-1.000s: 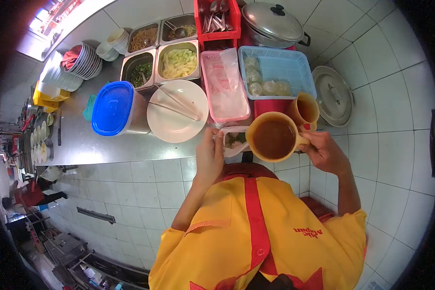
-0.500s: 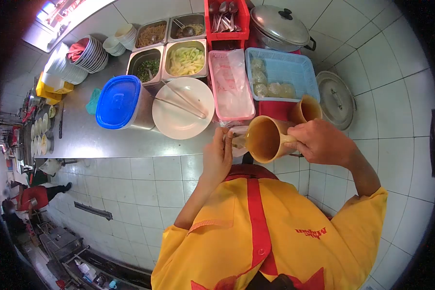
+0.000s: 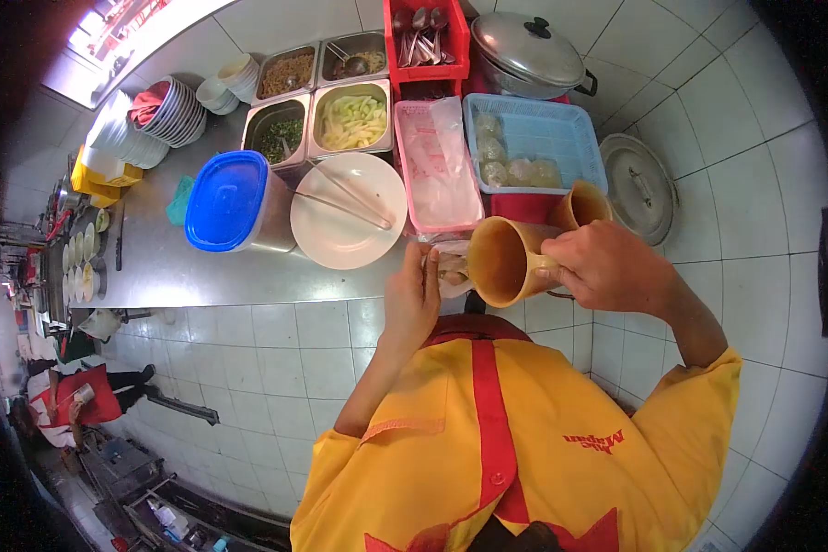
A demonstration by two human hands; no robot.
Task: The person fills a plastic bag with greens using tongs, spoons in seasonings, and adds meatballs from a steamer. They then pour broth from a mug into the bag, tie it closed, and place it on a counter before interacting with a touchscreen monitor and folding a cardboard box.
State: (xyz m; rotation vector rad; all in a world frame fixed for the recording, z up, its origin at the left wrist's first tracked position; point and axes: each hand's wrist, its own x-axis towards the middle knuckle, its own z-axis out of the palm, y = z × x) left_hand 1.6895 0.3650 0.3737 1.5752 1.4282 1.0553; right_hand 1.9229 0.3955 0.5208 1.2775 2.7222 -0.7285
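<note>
My right hand (image 3: 607,267) is closed on the handle of a tan mug (image 3: 499,262), which tilts to the left. Close against the mug's left side, my left hand (image 3: 414,299) holds a clear plastic bag (image 3: 453,267), its fingers pressed together round the bag's edge. The mug's lip meets the bag's opening. What is inside the bag is hard to make out. A second tan mug (image 3: 583,206) stands just behind my right hand. Left of my left hand lies a white plate (image 3: 348,230) with tongs (image 3: 345,210) across it.
On the steel counter (image 3: 166,267) are a blue-lidded tub (image 3: 225,201), metal food pans (image 3: 351,115), a pink tray (image 3: 440,166), a blue basket (image 3: 557,133) and a red cutlery box (image 3: 428,64). A lidded pot (image 3: 531,55) stands behind. Another person (image 3: 87,396) is at far left.
The person at the far left has shifted and shows more fully. My hands, the mug and the bag have barely moved; the view has tilted slightly.
</note>
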